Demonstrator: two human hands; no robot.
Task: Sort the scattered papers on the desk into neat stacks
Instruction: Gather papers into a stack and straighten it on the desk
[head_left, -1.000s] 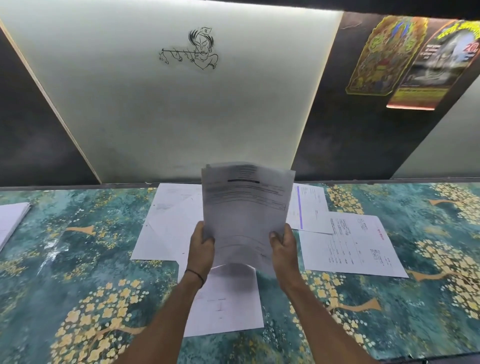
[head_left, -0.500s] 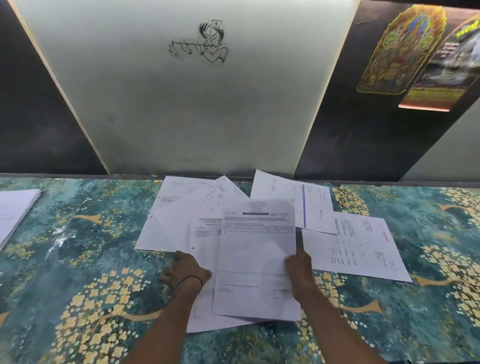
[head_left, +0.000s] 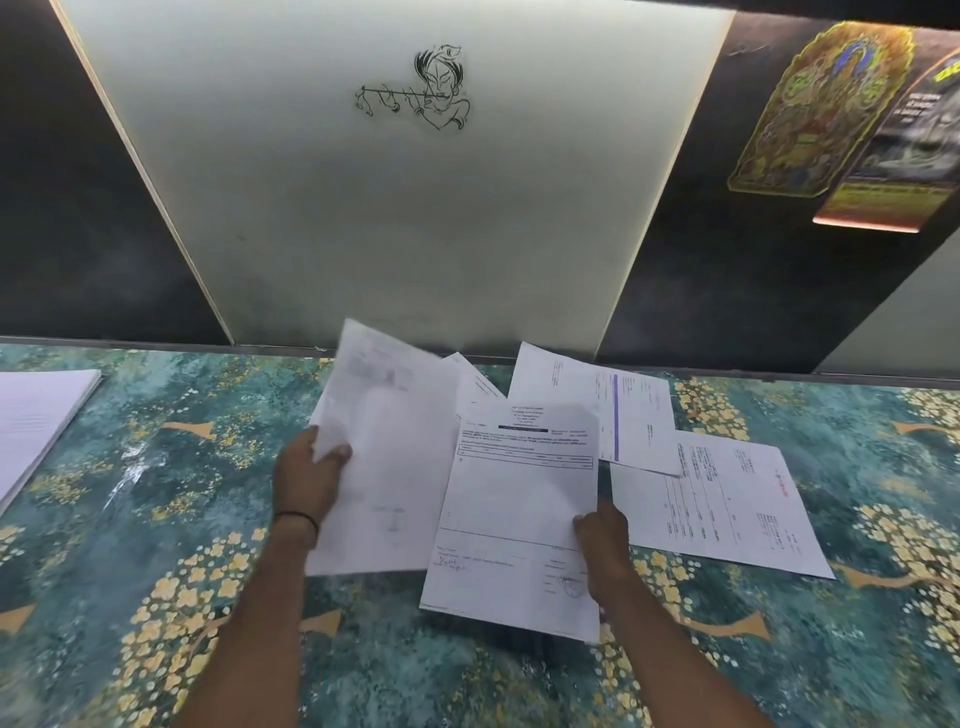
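My left hand (head_left: 309, 478) pinches the left edge of a blurred white sheet (head_left: 384, 457) that is lifted and tilted above the desk. My right hand (head_left: 602, 540) grips the right edge of a printed form (head_left: 514, 514) held low over the desk. Two more printed sheets lie flat to the right: one with a purple stripe (head_left: 618, 405) near the wall, one with red print (head_left: 722, 504) closer to me. Another sheet's corner (head_left: 475, 382) peeks out behind the held ones.
The desk (head_left: 156, 519) has a teal and gold floral surface. A white stack of paper (head_left: 36, 421) sits at the far left edge. A pale wall panel (head_left: 395, 208) with a line drawing rises behind the desk, posters (head_left: 831, 114) at the upper right.
My left hand left the desk surface and lifted a sheet from the pile, tilting it up. My right hand kept the printed form, which shifted slightly right and toward me.
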